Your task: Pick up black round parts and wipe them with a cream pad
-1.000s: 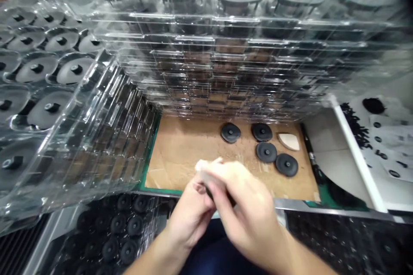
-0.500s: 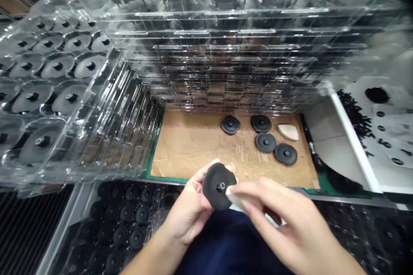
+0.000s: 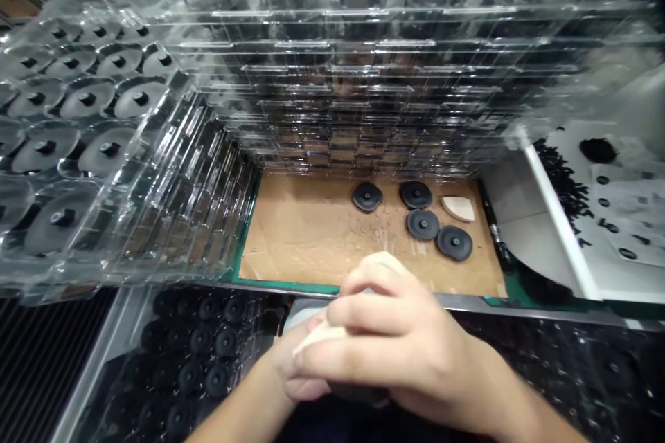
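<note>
Two hands at the bench edge: right hand (image 3: 395, 332), fingers closed, pinches a pale pad (image 3: 318, 336) over a dark disc (image 3: 358, 393), mostly hidden; left hand (image 3: 294, 367) lies beneath, its hold unseen. Beyond, four discs (image 3: 422, 224) and a second pad (image 3: 458, 208) lie on cardboard (image 3: 296, 235), before stacked clear trays (image 3: 353, 83).

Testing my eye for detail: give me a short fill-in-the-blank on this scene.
The cardboard sheet holds ____ black discs.
The right hand lies ____ the left hand.
A ____ wedge lies beside the discs.

Missing words: four; over; cream.
</note>
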### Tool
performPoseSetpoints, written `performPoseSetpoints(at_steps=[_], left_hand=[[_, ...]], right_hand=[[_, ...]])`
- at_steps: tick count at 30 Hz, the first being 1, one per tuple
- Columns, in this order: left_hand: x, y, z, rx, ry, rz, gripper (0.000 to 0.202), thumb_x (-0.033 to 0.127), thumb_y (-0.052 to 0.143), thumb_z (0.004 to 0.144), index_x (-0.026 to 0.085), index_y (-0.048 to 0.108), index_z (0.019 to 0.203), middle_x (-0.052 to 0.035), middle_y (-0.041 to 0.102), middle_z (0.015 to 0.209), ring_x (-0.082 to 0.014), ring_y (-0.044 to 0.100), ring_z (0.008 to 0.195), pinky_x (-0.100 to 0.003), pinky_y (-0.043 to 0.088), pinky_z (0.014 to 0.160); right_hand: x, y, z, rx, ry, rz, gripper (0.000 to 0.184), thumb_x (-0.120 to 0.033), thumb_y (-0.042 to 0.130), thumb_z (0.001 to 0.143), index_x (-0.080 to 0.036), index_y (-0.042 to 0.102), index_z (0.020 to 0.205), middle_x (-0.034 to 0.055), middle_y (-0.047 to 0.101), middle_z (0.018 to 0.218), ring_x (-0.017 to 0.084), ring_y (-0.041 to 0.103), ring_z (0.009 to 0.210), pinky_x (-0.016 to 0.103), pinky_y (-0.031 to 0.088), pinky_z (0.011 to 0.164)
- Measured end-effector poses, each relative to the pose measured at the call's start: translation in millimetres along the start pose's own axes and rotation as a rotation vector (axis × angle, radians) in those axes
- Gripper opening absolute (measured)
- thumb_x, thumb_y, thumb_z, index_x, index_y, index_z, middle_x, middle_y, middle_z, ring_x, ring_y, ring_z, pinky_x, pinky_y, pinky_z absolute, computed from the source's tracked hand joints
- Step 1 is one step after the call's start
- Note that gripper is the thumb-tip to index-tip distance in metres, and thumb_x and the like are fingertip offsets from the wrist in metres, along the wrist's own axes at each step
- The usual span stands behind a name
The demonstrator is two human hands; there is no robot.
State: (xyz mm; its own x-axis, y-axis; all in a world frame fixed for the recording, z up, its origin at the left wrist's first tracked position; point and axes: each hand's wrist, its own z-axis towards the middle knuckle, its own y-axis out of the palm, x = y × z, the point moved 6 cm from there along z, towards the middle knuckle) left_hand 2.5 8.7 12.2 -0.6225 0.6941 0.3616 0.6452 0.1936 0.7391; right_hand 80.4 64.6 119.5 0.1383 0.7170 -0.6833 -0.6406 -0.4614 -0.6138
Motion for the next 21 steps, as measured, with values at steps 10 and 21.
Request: performPoseSetpoints(at_steps=[10, 21], left_hand=[[8, -4.9, -2, -0.212, -0.050, -0.235, 0.047, 0.028, 0.084, 0.062, 0.014, 0.069, 0.104, -0.0078, 0.074, 0.093, -0.0221, 0.073, 0.079, -0.022, 0.055, 0.063], [20, -17.8, 3, -0.055, 0.077, -0.221, 0.054, 0.030, 0.086, 0.058, 0.022, 0.068, 0.108, -0.0033, 0.072, 0.104, -0.0206, 0.070, 0.093, -0.025, 0.053, 0.078]], right_hand=[[113, 52, -86, 0.208, 0.788, 0.011, 0.026, -0.028, 0.051, 0.090, -0.017, 0.066, 0.109, 0.0073, 0.063, 0.095, 0.015, 0.064, 0.073, 0.029, 0.056, 0.065], [111, 54, -113, 0.258, 0.821, -0.221, 0.027, -0.028, 0.052, 0.089, -0.017, 0.068, 0.106, 0.0065, 0.066, 0.079, 0.018, 0.063, 0.062, 0.032, 0.055, 0.057]])
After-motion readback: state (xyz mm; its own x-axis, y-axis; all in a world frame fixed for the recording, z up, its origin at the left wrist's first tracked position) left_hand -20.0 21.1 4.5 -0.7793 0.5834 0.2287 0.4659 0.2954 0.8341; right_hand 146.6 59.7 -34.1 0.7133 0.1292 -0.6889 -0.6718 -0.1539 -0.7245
